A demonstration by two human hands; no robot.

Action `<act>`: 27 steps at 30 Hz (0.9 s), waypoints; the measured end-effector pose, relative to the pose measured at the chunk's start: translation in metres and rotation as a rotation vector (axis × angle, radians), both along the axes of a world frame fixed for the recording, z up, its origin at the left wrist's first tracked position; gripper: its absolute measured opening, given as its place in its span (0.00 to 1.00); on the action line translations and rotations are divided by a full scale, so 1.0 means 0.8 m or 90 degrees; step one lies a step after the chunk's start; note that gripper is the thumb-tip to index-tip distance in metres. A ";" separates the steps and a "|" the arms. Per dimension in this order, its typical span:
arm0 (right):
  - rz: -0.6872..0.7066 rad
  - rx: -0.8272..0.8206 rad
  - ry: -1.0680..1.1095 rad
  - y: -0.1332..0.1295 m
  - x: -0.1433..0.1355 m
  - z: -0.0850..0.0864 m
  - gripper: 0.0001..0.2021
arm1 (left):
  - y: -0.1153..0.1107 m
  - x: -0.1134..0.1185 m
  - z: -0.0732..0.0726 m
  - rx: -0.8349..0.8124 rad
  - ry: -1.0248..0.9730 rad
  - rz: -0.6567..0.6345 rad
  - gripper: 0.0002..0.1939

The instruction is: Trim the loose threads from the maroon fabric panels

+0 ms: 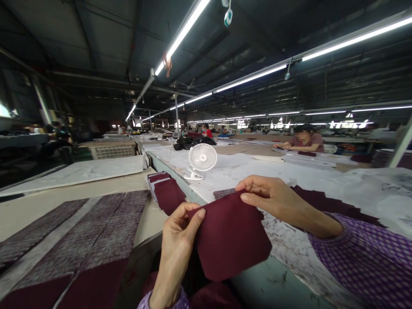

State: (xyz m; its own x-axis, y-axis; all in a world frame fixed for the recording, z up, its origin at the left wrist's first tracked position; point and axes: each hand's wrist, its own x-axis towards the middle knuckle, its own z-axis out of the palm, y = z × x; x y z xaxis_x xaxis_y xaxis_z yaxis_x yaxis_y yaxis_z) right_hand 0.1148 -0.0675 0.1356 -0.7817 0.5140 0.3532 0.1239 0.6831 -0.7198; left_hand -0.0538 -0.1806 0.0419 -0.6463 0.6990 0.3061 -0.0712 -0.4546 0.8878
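A maroon fabric piece (233,238) with cut-off corners hangs between my two hands, over the table's near edge. My left hand (180,231) pinches its upper left corner between thumb and fingers. At the upper right corner, my right hand (262,193) pinches it the same way. Behind the held piece, a grey mottled fabric piece (222,193) lies on the table, partly hidden. To the left, a stack of maroon pieces (169,195) with pale layers sits by the table edge. Overlapping maroon pieces (334,206) lie in a row beyond my right forearm.
A small white fan (202,158) stands on the white-covered table (238,167). Grey mottled panels with maroon ends (106,219) lie on the cream surface at left. A plastic crate (112,151) stands farther back. Across the table, a person (305,139) leans over pieces.
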 end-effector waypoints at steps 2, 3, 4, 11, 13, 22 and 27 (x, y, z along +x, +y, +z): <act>0.010 -0.011 -0.002 0.000 0.000 -0.001 0.10 | 0.002 -0.001 0.000 0.003 0.005 0.016 0.12; 0.015 -0.016 -0.003 0.000 0.000 -0.001 0.10 | 0.002 -0.002 -0.001 0.005 0.007 0.022 0.12; 0.020 -0.019 -0.004 0.000 0.000 -0.002 0.10 | 0.003 -0.002 -0.001 0.006 0.009 0.027 0.12; 0.000 0.003 0.012 0.000 -0.002 -0.007 0.08 | 0.003 -0.004 -0.003 0.002 0.027 -0.010 0.11; -0.015 0.009 0.011 -0.002 -0.002 -0.008 0.11 | 0.002 -0.004 -0.003 0.002 0.009 -0.045 0.10; 0.104 0.054 0.046 0.019 0.000 -0.001 0.15 | 0.004 -0.004 0.003 0.002 -0.183 -0.207 0.11; 0.413 0.107 -0.032 0.011 -0.001 -0.011 0.17 | 0.023 0.021 -0.010 -0.035 -0.238 -0.406 0.10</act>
State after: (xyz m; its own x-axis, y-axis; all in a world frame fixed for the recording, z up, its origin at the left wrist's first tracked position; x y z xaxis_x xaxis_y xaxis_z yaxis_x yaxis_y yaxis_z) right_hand 0.1137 -0.0584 0.1272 -0.9314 -0.1240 0.3422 -0.3184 0.7331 -0.6010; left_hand -0.0368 -0.1623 0.0335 -0.1639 0.9815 0.0992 -0.6083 -0.1797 0.7731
